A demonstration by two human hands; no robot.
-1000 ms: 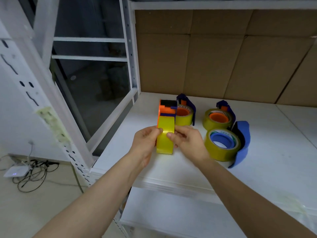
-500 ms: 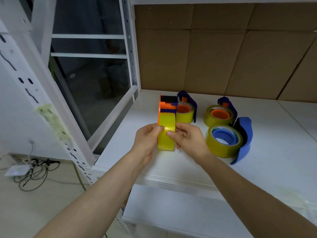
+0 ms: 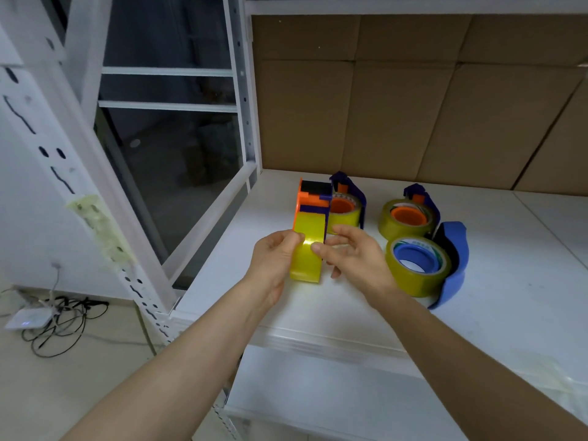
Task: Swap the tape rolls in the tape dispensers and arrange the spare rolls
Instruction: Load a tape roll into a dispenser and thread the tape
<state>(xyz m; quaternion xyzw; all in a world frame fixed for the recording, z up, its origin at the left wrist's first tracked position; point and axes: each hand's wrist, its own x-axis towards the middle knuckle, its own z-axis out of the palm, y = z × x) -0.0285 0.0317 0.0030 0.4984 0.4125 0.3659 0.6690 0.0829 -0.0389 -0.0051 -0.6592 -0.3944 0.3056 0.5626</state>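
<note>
The orange dispenser (image 3: 313,198) with its yellow tape roll (image 3: 308,249) is gripped on edge by the left hand (image 3: 273,259) near the shelf's (image 3: 509,313) front-left corner. The right hand (image 3: 356,259) is pinched at the roll's face (apparently picking the tape end), so a roll swap is judged in hand. A firm peel or pull-off is called for next.

Orange-and-purple plastic tape dispenser (image 3: 313,198) with glossy yellow tape roll (image 3: 308,249) stands on edge, front left. Just behind-right, purple dispenser with orange-cored yellow roll (image 3: 345,210), lying flat. Further right, second purple dispenser with orange-cored roll (image 3: 405,218), flat. Nearest right, blue dispenser (image 3: 453,265) holding blue-cored yellow roll (image 3: 415,265), flat.
</note>
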